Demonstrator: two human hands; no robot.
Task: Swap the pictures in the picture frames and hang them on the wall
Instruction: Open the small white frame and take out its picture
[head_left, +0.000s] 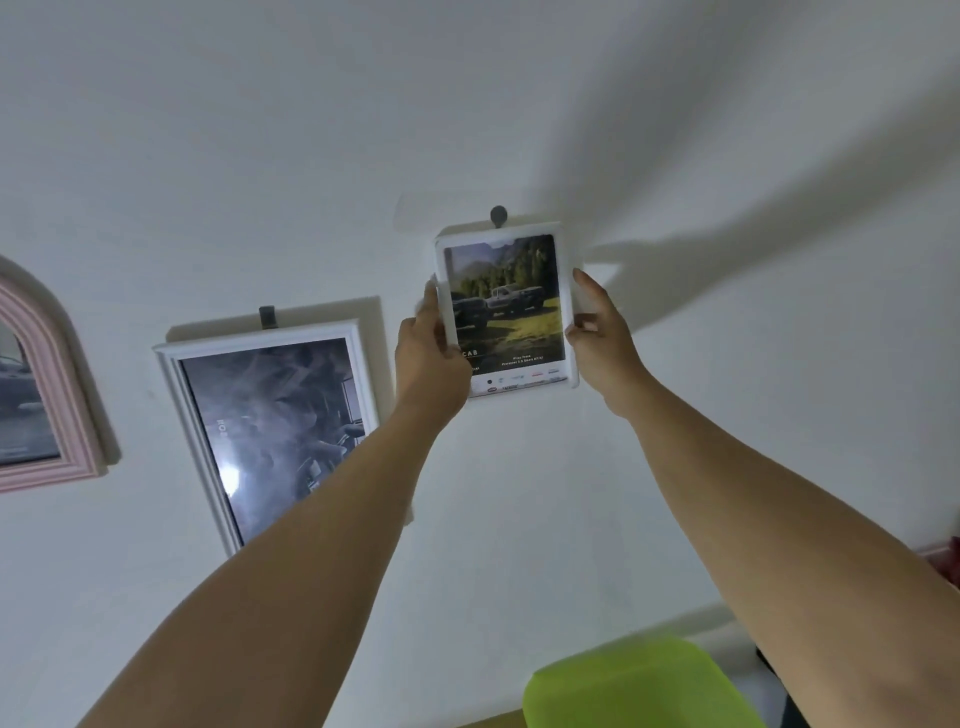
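A small white frame (506, 312) holding a picture of trucks before green trees and mountains is pressed against the white wall, its top edge just under a grey wall hook (498, 215). My left hand (431, 353) grips the frame's left edge and my right hand (597, 332) grips its right edge. Left of it, a larger white frame (270, 431) with a dark grey smoky picture hangs tilted from another hook (267, 317); my left forearm covers its lower right corner. At the far left hangs a pink arched frame (47, 400) with a greyish picture, cut off by the view's edge.
A bright green object (639, 686) sits low in view under my right arm. A dark object shows at the lower right edge. Bare white wall spreads above and to the right of the small frame.
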